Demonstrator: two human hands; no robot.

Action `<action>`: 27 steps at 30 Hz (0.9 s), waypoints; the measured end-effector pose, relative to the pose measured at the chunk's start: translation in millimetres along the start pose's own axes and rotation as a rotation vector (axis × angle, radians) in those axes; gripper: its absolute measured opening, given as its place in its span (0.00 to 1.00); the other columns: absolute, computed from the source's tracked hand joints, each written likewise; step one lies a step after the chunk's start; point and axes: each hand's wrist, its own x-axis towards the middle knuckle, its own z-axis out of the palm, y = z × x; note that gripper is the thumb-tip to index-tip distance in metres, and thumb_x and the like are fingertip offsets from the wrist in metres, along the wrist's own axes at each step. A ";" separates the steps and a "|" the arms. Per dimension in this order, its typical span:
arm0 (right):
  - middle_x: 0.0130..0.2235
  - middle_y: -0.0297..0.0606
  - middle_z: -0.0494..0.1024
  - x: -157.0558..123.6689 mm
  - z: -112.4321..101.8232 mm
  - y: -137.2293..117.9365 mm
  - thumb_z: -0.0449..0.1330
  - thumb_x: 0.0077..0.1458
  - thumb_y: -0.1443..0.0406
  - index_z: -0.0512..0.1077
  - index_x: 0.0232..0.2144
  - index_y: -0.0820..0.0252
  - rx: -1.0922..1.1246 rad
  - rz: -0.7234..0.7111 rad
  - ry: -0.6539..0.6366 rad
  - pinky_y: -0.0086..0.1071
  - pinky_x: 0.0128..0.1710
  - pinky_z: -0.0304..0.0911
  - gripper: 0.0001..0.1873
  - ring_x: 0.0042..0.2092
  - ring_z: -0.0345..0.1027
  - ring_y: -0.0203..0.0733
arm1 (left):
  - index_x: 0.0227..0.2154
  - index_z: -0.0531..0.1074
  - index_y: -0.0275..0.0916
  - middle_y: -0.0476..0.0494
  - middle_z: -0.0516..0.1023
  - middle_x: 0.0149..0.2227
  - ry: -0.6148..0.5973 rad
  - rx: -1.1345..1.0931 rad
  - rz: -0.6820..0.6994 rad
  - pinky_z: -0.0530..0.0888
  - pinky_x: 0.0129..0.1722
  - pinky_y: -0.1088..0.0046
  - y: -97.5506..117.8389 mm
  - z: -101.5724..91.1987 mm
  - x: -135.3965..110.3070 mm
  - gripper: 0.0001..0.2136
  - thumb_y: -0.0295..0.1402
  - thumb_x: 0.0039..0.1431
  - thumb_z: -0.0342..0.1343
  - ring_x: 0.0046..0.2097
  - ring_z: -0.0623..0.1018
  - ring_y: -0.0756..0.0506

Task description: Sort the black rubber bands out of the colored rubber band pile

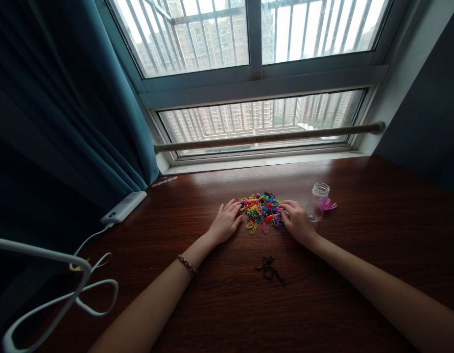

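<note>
A heap of small multicoloured loops (262, 210), yellow, red, blue, pink and black, lies on the brown wooden table; they look like knotted bands or links, too small to tell which. My left hand (226, 223) rests at the heap's left edge, fingers stretched out and apart, with a beaded bracelet (187, 264) on the wrist. On the heap's right side, my right hand (297, 220) touches the loops with its fingertips, thumb apart from the fingers. Nearer to me is a little cluster of black loops (270, 270), apart from both hands.
Just right of my right hand stands a clear jar (317, 202) without a lid on top. A pink object (328, 205) lies beside it. At left are a white power strip-like box (124, 207) and a looped white cable (98, 283). Behind the table is a barred window (256, 90).
</note>
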 end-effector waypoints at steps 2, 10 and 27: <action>0.38 0.43 0.71 -0.3 0.0 -0.3 0.49 0.54 0.69 0.71 0.36 0.61 0.014 0.002 0.014 0.40 0.45 0.61 0.12 0.43 0.62 0.45 | 0.52 0.60 0.39 0.38 0.63 0.55 0.016 -0.005 0.003 0.52 0.56 0.47 1.2 -1.2 -0.9 0.17 0.35 0.60 0.42 0.60 0.55 0.41; 0.38 0.43 0.72 -0.6 -0.4 -3.8 0.49 0.53 0.70 0.71 0.36 0.61 0.017 -0.013 0.021 0.39 0.45 0.61 0.11 0.42 0.63 0.45 | 0.49 0.63 0.36 0.37 0.65 0.51 0.087 -0.008 0.051 0.57 0.55 0.51 2.6 -2.6 -1.1 0.15 0.33 0.59 0.45 0.57 0.59 0.40; 0.33 0.37 0.76 -0.8 -15.3 -38.9 0.52 0.50 0.70 0.74 0.28 0.58 0.410 0.071 -0.090 0.34 0.41 0.62 0.11 0.37 0.69 0.40 | 0.33 0.67 0.37 0.44 0.70 0.32 0.405 -0.195 0.065 0.70 0.39 0.68 7.4 -6.5 -4.5 0.05 0.27 0.57 0.47 0.37 0.72 0.47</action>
